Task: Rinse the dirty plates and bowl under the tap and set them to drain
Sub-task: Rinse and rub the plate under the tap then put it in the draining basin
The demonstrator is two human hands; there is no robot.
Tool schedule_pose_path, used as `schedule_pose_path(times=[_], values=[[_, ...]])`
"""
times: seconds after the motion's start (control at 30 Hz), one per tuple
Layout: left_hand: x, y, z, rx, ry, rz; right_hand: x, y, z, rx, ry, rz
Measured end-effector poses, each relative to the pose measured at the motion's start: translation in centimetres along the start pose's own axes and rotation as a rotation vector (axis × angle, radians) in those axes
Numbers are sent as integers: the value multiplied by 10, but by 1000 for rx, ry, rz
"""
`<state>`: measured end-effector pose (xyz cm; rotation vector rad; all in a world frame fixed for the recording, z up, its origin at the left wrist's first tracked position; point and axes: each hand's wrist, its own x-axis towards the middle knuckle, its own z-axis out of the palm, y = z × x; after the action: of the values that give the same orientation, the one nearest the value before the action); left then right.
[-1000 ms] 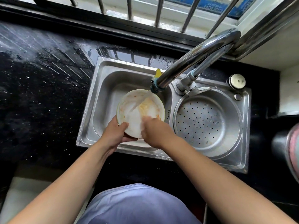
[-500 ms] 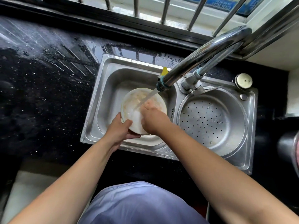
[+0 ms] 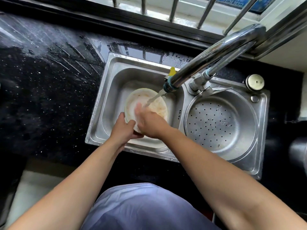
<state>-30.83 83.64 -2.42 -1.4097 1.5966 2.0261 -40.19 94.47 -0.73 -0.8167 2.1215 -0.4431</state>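
Note:
A white plate (image 3: pixel 132 100) smeared with yellow-orange food is tilted over the left basin (image 3: pixel 114 90) of a steel double sink. My left hand (image 3: pixel 123 128) grips its near rim from below-left. My right hand (image 3: pixel 148 121) lies flat on the plate's face, fingers blurred and stretched toward the far rim. Water runs from the curved chrome tap (image 3: pixel 207 60) onto the plate just past my fingertips. Another white dish edge (image 3: pixel 149 143) shows in the basin below my hands.
The right basin holds a round perforated steel drain pan (image 3: pixel 221 123). Wet black speckled counter (image 3: pixel 41 90) surrounds the sink. A barred window (image 3: pixel 174 9) lies beyond. A round sink plug cap (image 3: pixel 255 82) sits at the far right corner.
My right hand has slid up over the plate's face toward the water stream, fingers now blurred with motion. My left hand keeps its grip on the near rim.

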Motion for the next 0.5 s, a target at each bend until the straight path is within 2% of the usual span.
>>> schedule_pose_path(times=[0.1,0.17,0.3,0.5], values=[[6,5,-5,-56,15,-19,-10,1,13,48,-45,-53],[10,5,-6,-77,35,-19,-18,13,15,-16,-40,-44],[14,8,-4,-52,51,-15,-30,30,18,-62,32,-50],[13,9,0,-119,7,-16,-28,29,8,-114,55,22]])
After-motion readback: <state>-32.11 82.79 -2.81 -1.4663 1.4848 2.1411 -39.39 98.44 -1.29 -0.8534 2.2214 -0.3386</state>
